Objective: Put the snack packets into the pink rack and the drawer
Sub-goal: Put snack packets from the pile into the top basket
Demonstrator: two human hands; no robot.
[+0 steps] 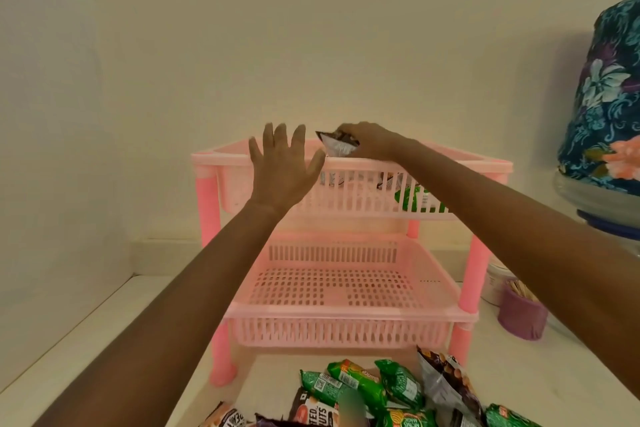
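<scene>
Silver-grey foil snack packet [337, 145] is pinched by the right hand [369, 140] just above the top basket's front rim on the pink slotted plastic rack [339, 333]. The left hand [282, 172] is held spread before that rim, perhaps touching it. If released early, the packet could be caught on the rim and dropped outside.

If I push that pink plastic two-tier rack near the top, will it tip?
Probably rocks or slides: the pink plastic two-tier rack looks light, slotted, on thin legs. Snack packets lie only in its top tray, so maybe top-heavy.
</scene>
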